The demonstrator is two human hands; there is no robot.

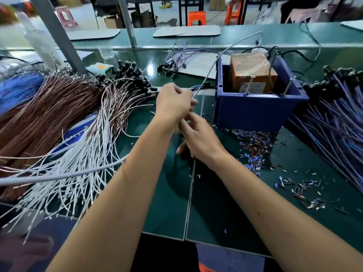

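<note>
The person's left hand (pixel 172 104) and right hand (pixel 199 139) were bare. The left forearm (pixel 127 193) and right forearm (pixel 265 193) were uncovered; a small dark mark (pixel 258 213) sat on the right one.

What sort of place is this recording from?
Most likely a wire-harness assembly bench in a factory: heaps of cut white wires and brown wires on a green bench mat, a scatter of small blue and brown offcuts, and the left hand gripping a thin grey wire.
</note>
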